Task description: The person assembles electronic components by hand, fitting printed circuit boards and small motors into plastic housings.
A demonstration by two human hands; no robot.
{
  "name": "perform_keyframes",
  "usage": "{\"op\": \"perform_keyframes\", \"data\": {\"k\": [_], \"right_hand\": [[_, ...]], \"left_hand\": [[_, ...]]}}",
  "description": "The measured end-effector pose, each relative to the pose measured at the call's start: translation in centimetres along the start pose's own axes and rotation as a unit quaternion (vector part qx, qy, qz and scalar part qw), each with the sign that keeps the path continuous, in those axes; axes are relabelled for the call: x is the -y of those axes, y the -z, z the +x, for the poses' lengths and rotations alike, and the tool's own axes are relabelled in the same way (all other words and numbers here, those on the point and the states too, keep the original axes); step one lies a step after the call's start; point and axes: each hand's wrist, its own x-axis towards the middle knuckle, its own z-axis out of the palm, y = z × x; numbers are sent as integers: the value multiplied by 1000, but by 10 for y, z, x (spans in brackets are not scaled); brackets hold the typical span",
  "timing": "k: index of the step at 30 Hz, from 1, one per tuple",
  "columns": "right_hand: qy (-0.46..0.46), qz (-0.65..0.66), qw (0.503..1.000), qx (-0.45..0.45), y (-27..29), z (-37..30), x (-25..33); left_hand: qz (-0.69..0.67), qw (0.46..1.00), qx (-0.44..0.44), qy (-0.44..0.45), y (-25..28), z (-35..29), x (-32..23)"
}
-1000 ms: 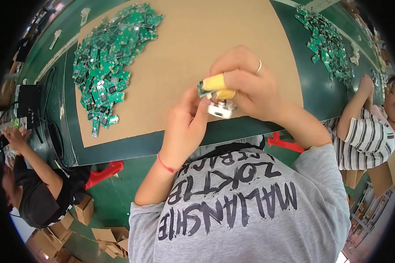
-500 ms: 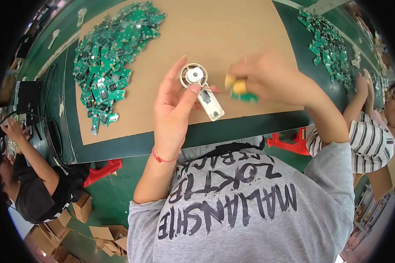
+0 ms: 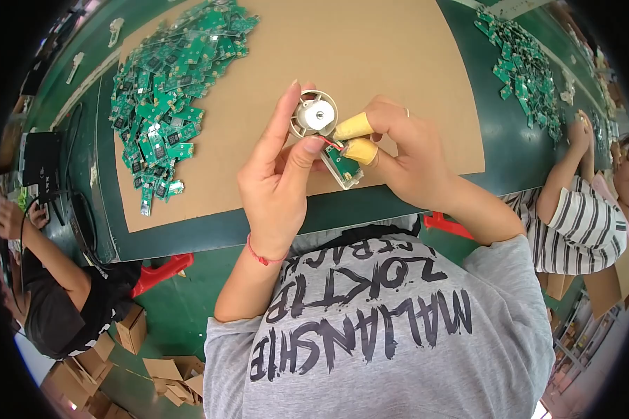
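Observation:
My left hand (image 3: 276, 171) grips a white plastic fan housing (image 3: 351, 184) with a round ring at one end and a narrow handle at the other. A white motor (image 3: 315, 114) sits in the ring. A green circuit board (image 3: 342, 165) lies in or over the handle, tilted with it. Red wires (image 3: 333, 143) run from beside the left thumb toward the board. Yellow covers wrap the thumb and forefinger of my right hand (image 3: 405, 150), which pinch at the board's upper end; the fingertips partly hide the wire ends.
Green circuit boards lie in a large pile (image 3: 164, 105) on the brown cardboard sheet (image 3: 370, 49), with another pile (image 3: 521, 77) at the far right. Co-workers sit on both sides. At left are a black box (image 3: 43, 157) and cables; red stools (image 3: 164, 272) stand by the table.
My right hand has moved left with the circuit board, bringing it from beside the housing onto the handle. My left hand still holds the housing, slightly turned.

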Motion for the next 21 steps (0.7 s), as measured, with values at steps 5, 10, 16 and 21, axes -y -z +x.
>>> {"op": "perform_keyframes", "data": {"k": [5, 10, 16, 21], "right_hand": [[2, 8, 1000, -28, -10, -3, -6], [5, -15, 999, -51, -13, 1, -4], [-253, 156, 955, -20, -11, 5, -2], [-249, 210, 934, 146, -10, 23, -1]], "left_hand": [[23, 1000, -13, -5, -1, 2, 2], [-28, 998, -31, 48, -4, 5, -2], [-61, 997, -36, 37, -9, 14, 2], [0, 997, -73, 1, -22, 28, 6]]}}
